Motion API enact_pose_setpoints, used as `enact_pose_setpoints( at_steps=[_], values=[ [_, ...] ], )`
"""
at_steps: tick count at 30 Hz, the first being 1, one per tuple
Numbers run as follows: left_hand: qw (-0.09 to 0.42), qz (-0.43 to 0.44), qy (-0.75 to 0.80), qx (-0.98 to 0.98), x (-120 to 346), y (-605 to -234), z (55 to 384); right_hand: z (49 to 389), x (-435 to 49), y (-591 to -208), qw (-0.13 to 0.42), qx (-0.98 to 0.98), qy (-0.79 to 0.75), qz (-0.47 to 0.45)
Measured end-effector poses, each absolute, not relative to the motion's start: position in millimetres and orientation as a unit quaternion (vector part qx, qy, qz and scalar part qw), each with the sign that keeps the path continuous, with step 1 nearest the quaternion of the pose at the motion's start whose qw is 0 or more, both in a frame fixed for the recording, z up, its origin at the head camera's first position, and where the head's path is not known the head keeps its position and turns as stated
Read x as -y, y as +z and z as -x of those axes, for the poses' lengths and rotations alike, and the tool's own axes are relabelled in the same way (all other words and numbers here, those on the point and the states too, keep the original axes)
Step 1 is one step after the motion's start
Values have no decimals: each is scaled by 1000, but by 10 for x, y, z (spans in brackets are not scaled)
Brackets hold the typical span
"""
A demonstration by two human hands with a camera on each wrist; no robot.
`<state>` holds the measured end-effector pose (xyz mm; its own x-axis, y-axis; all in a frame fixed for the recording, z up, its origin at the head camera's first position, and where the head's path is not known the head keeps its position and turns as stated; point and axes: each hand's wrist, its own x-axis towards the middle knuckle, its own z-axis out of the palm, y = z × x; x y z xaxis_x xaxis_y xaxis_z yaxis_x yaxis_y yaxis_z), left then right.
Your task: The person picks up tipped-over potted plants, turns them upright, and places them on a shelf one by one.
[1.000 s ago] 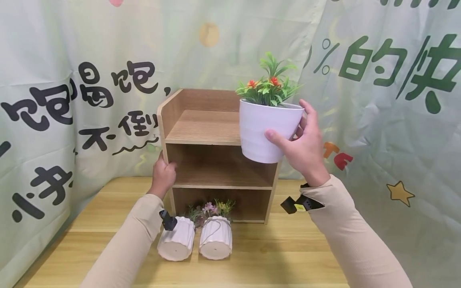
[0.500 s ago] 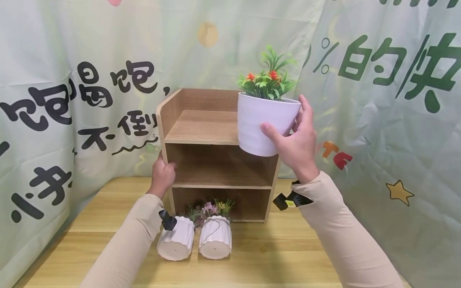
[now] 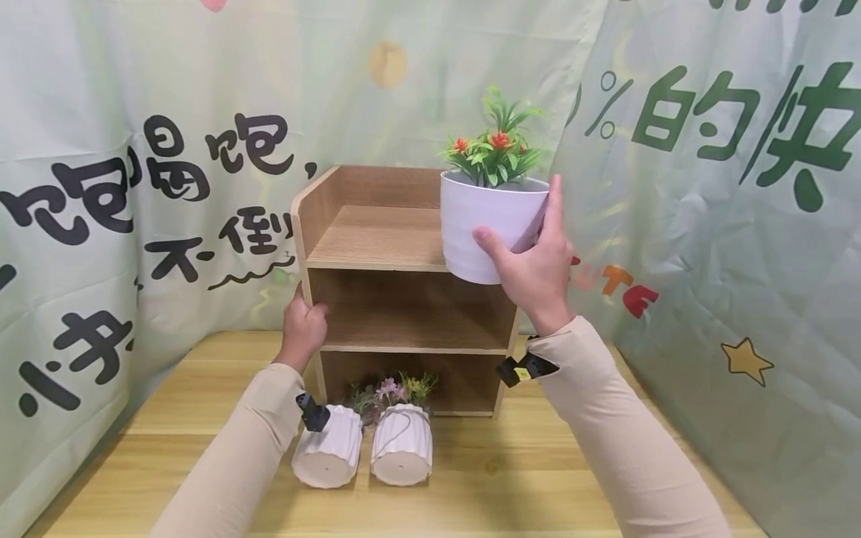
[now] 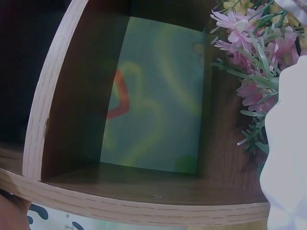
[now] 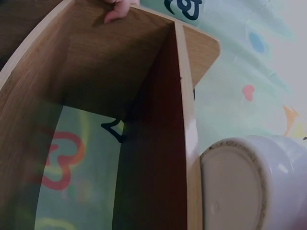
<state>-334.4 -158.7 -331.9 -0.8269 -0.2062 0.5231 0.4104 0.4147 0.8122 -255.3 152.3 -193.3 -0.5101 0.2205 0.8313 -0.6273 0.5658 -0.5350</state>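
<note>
My right hand (image 3: 540, 273) holds a white flowerpot (image 3: 471, 217), thumb across its front and fingers on its right side. Green leaves and red flowers (image 3: 496, 146) rise from the upright pot. It is level with the right part of the top board of a wooden shelf unit (image 3: 383, 235). In the right wrist view the pot's base (image 5: 230, 187) lies close by that board's front edge; whether they touch I cannot tell. My left hand (image 3: 305, 329) grips the unit's left side panel, thumb inside the middle compartment, with its other fingers mostly hidden behind the panel.
Two white fluted pots (image 3: 402, 444) with pink and yellow flowers (image 3: 393, 390) lie on their sides before the bottom compartment, bases facing me. The unit stands on a wooden table (image 3: 538, 478). A printed cloth (image 3: 430, 90) hangs behind and at both sides.
My right hand has carried the flowerpot left and slightly up, over the right part of the shelf unit. The left hand stays on the side panel.
</note>
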Motion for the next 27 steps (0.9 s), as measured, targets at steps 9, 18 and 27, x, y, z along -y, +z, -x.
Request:
enact_pose_setpoints(
  at_steps=[9,18,27],
  values=[
    [285,62,-540,790,1589,-3327,3358,2619,-1433,-1970,500,755,405,-124],
    [295,60,-537,788,1573,-3295,3335,2692,-1339,-1980,526,764,356,-110],
    [290,60,-539,789,1571,-3300,3324,2821,-1241,-2084,558,760,324,-82]
  ],
)
